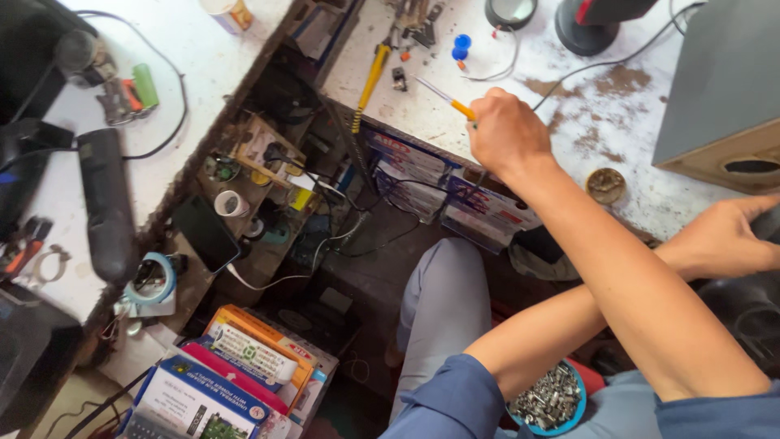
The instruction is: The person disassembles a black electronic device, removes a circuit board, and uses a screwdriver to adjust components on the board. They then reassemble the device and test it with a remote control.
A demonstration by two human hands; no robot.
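Arms crossed over the lap. Right hand [505,130] above the stained white surface [569,89], fingers curled tight around a soldering iron [445,98], tip toward the pliers [370,81]. Left hand [723,236] at far right, fingers spread on a dark object [768,223]. Small round tin [606,184] close by.

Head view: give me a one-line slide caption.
Arms crossed over a cluttered white workbench: right hand grips an orange-handled soldering iron, left hand rests on a dark object.
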